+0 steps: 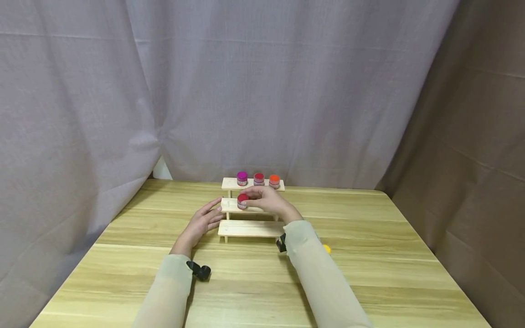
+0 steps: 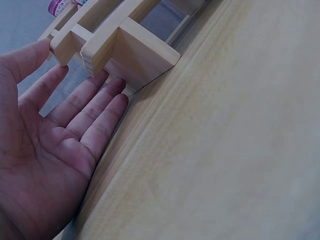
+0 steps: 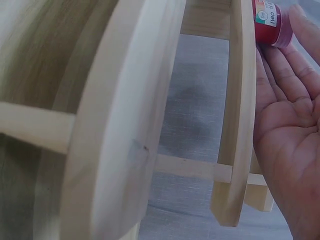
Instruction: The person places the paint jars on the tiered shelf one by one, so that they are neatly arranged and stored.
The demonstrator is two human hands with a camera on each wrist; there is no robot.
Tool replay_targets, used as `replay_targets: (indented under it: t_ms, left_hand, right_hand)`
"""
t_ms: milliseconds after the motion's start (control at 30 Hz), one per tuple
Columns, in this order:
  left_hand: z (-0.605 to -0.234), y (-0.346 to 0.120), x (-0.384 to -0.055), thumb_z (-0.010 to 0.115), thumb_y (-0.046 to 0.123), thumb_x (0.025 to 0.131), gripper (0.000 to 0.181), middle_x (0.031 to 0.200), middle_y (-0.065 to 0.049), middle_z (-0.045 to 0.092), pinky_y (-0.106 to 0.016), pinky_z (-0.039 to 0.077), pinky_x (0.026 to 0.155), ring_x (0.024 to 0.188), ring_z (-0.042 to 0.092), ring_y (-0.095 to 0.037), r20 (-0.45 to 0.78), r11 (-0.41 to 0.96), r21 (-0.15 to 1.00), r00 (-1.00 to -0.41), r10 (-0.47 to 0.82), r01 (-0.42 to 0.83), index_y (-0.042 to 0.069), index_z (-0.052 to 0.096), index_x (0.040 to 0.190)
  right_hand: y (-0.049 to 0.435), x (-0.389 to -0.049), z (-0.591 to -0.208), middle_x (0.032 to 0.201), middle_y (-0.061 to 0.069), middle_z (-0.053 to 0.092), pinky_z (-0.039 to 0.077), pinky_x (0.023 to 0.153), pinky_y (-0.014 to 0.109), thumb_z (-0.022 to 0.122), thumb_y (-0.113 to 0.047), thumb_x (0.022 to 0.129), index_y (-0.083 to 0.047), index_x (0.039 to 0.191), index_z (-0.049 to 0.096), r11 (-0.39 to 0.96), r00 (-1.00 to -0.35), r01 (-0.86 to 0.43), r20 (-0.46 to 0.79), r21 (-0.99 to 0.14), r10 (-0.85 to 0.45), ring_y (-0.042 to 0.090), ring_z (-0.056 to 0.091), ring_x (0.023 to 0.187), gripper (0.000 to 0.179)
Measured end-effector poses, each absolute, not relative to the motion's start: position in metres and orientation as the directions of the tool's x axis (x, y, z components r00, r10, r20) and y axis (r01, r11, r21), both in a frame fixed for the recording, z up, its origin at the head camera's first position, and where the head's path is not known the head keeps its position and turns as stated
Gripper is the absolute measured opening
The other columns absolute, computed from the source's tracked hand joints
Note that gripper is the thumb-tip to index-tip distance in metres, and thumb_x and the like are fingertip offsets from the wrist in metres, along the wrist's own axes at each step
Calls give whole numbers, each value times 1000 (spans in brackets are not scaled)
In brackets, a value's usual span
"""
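A three-tier wooden stand [image 1: 250,228] stands on the table. On its middle tier, toward the left end, is a small paint jar with a red lid [image 1: 242,200]. My right hand [image 1: 270,200] pinches this jar between thumb and fingers. In the right wrist view, the red paint jar [image 3: 267,22] shows its label, with the thumb at its lid end. My left hand [image 1: 200,224] is at the stand's left side, fingers extended. Seen from the left wrist, the fingertips of that hand [image 2: 60,135] are right at the stand's side edges.
On the top tier stand three jars: purple [image 1: 242,178], red [image 1: 259,179] and orange [image 1: 274,181]. A yellow object [image 1: 326,248] shows partly behind my right sleeve. Grey curtain [image 1: 262,91] hangs behind the wooden table [image 1: 369,282].
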State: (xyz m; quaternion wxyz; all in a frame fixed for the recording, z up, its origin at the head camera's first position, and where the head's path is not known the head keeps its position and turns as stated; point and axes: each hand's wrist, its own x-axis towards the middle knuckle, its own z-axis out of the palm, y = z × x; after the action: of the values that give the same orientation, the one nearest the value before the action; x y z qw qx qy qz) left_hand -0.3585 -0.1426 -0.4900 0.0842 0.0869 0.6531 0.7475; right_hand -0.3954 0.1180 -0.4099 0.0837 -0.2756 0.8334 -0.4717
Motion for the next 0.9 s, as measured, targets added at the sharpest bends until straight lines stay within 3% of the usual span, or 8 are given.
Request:
replay_targets:
  t_ms: [233,500,900]
  left_hand:
    - [-491,-141,-358,60,33,102,60,151,-22,44,-37,51,103,132,50,-40,15,-134,991,-971,240,-18,17,39,156]
    - [-491,-140,-361,59,33,103,60,152,-23,42,-39,49,105,132,50,-40,23,-128,992,-969,246,-9,17,38,157]
    - [-491,-142,-361,59,31,103,59,150,-24,45,-35,52,101,130,53,-39,15,-134,991,-973,228,-16,17,39,156]
  right_hand:
    - [123,-392,-407,121,1,71,49,104,39,76,-23,92,-13,131,66,385,-828,-373,115,-844,-549,18,65,115,41]
    - [137,-386,-402,128,-1,68,49,104,36,74,-30,93,-12,135,63,423,-841,-363,96,-830,-532,16,62,120,47]
    - [162,-385,-406,131,7,67,51,103,35,73,-29,94,-6,135,62,380,-837,-360,116,-852,-534,18,63,119,48]
